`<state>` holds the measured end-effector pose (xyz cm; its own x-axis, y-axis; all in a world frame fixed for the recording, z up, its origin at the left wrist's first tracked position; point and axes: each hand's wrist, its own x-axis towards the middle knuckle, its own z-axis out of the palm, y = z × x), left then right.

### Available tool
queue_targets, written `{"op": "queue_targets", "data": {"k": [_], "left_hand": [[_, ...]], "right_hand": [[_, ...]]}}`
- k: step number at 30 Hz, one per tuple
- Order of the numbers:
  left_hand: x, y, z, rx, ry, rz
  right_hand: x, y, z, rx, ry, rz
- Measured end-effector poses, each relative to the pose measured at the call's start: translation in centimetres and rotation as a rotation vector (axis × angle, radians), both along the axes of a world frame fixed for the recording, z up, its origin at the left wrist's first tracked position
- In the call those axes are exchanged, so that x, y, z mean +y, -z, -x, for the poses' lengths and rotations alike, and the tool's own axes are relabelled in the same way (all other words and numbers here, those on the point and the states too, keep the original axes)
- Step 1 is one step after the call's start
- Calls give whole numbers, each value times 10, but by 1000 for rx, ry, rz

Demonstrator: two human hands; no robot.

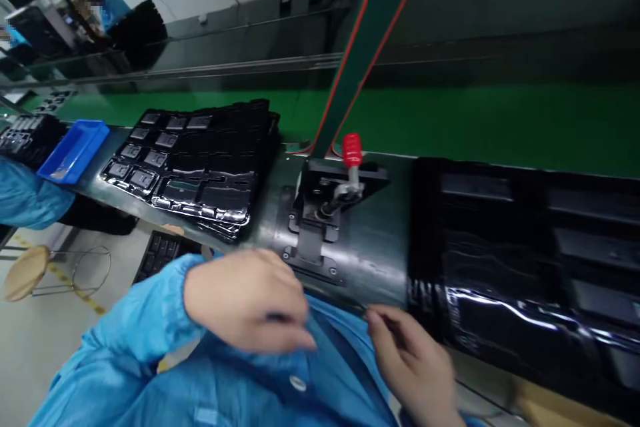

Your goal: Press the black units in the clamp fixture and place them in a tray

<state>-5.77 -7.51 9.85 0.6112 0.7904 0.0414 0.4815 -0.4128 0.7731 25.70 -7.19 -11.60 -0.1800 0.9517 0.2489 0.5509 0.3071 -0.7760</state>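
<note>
My left hand (247, 300) is above my lap, in front of the clamp fixture, with its fingers curled and the thumb pointing right. It is blurred by motion; a dark spot shows between thumb and fingers, but I cannot tell whether it is a part. My right hand (415, 363) is lower right of the fixture, near the bench edge. Its thumb and forefinger are drawn together, and whatever they hold is hidden or too small to name. The toggle clamp (345, 195) has a red handle (352, 150) standing upright on a dark metal fixture base (313, 247).
Left of the fixture lies a stack of black plastic trays (220, 153), with several dark rectangular parts in its pockets. More black trays (500, 240) cover the right side. A blue bin (75, 150) and a co-worker's sleeve (30, 193) are left. A green-and-red post (367, 40) rises behind the clamp.
</note>
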Motion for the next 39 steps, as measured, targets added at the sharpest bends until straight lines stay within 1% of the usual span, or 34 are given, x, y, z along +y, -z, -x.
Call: {"op": "queue_targets", "data": {"k": [1, 3, 5, 7, 8, 10, 13, 15, 18, 21, 24, 28, 33, 36, 39], "left_hand": [[2, -6, 20, 55, -106, -13], [12, -13, 67, 159, -381, -67], [33, -12, 117, 282, -609, -123], [63, -5, 163, 389, -778, -114], [80, -2, 184, 451, -831, -120], [117, 4, 217, 604, -895, -158], [166, 7, 247, 686, -927, -200], [192, 9, 258, 727, -906, -204], [219, 12, 267, 796, -811, -174], [237, 16, 270, 870, -708, -126], [248, 17, 271, 955, -656, -94], [255, 14, 268, 1042, -639, -97], [255, 6, 264, 1081, -605, -145], [251, -4, 260, 1076, -591, -187], [242, -19, 253, 1053, -592, -257]], "right_hand": [[3, 4, 10, -7, -32, -19], [14, 8, 24, -30, -56, -72], [27, 12, 31, -46, -62, -126], [37, 17, 34, -61, -69, -179], [41, 19, 35, -68, -74, -207], [45, 25, 35, -83, -83, -260], [44, 32, 36, -105, -75, -341], [43, 36, 37, -123, -76, -392], [40, 42, 38, -136, -94, -460], [40, 47, 38, -147, -83, -490], [41, 52, 37, -158, -89, -505], [42, 51, 37, -156, -119, -535], [41, 49, 35, -170, -143, -559], [40, 52, 34, -172, -139, -547], [40, 54, 36, -160, -122, -552]]}}
